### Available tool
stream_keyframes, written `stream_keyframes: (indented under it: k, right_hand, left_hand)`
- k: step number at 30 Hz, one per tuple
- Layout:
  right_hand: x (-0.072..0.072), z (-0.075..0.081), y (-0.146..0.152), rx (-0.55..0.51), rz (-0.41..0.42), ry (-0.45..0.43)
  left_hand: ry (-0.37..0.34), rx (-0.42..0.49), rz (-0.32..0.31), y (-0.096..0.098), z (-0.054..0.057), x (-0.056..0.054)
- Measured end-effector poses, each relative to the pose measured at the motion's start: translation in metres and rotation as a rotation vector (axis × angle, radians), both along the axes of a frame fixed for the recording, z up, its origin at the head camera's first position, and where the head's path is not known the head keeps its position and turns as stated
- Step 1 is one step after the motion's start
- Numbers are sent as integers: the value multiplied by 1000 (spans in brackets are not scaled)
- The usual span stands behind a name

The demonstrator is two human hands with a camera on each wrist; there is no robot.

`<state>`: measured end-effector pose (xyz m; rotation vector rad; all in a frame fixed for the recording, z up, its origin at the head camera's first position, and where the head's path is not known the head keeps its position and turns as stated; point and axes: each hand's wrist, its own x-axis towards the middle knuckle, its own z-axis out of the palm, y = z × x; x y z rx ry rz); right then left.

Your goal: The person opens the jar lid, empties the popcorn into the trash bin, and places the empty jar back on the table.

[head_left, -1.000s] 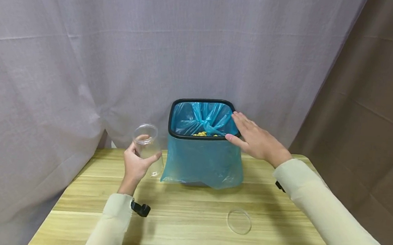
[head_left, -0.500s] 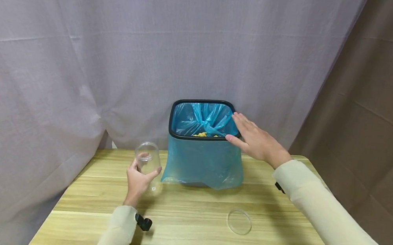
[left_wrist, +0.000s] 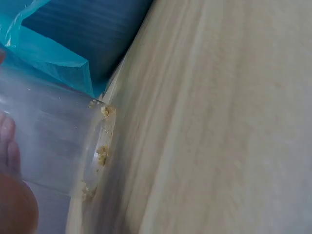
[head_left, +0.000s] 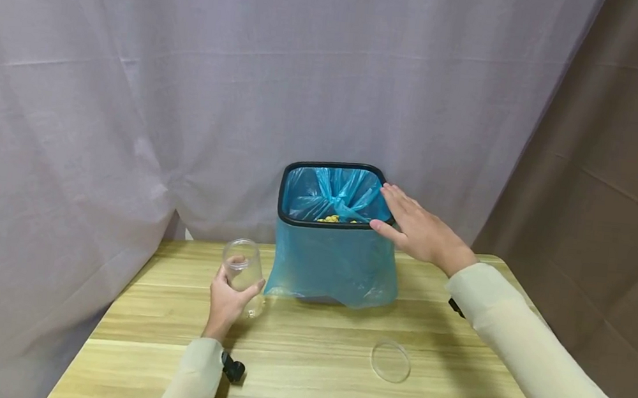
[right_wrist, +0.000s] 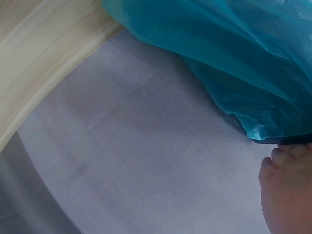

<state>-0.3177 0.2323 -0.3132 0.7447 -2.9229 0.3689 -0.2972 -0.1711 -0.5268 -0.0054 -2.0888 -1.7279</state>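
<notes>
My left hand (head_left: 228, 299) grips a clear plastic jar (head_left: 244, 269) upright, left of the trash can. In the left wrist view, small yellowish crumbs (left_wrist: 102, 154) cling around the bottom of the jar. My right hand (head_left: 422, 231) lies with straight fingers at the right side of the black rim (head_left: 328, 225) of the trash can. A blue trash bag (head_left: 336, 265) lines the can and hangs down outside it. Inside, a knotted part of the bag shows, with yellow bits (head_left: 328, 218) beneath. The right wrist view shows the fingers (right_wrist: 287, 158) right at the rim.
A thin clear ring (head_left: 390, 361) lies on the wooden table (head_left: 302, 377) in front of the can. Behind the table hangs a grey curtain (head_left: 307, 82), and a brown one (head_left: 611, 221) hangs at the right.
My left hand has lowered the jar toward the table and shifted it slightly right. The right hand has stayed at the rim.
</notes>
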Motion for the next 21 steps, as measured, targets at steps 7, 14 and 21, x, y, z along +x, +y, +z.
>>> stream_keyframes:
  k: [7, 14, 21]
  right_hand:
    - [1, 7, 2, 60, 0, 47]
    - [17, 14, 4, 87, -58, 90]
    - [42, 9, 18, 94, -113, 117]
  left_hand:
    - [-74, -47, -86, -3, 0, 6]
    - [-117, -160, -186, -19, 4, 23]
    - [-95, -446, -217, -44, 15, 38]
